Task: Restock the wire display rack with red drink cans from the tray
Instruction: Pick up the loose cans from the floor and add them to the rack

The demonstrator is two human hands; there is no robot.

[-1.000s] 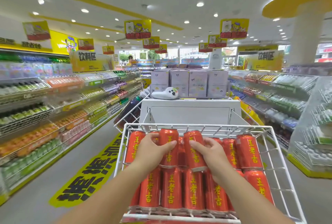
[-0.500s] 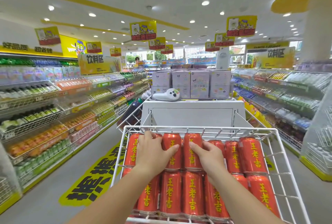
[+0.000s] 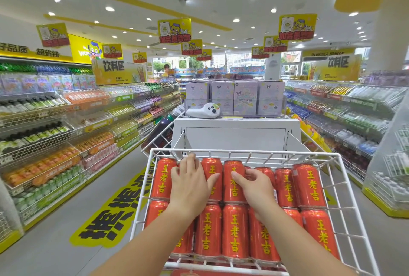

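Our left hand (image 3: 191,184) has slid up, now spread flat over the top-row cans (image 3: 234,180); right hand (image 3: 256,185) loosely curled beside it; rack (image 3: 243,155) looks nearly full; we judge this squaring-up.

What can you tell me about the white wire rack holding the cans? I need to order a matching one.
The white wire rack is an open basket of thin, coated-looking metal rods, with gridded side walls and a railed top edge. It tilts toward the viewer and stands against a white display unit in the aisle. Red cans with yellow characters fill it in two visible rows. The left hand and right hand rest on cans in the upper row; the left fingertips reach its back rail. Its base is out of view.
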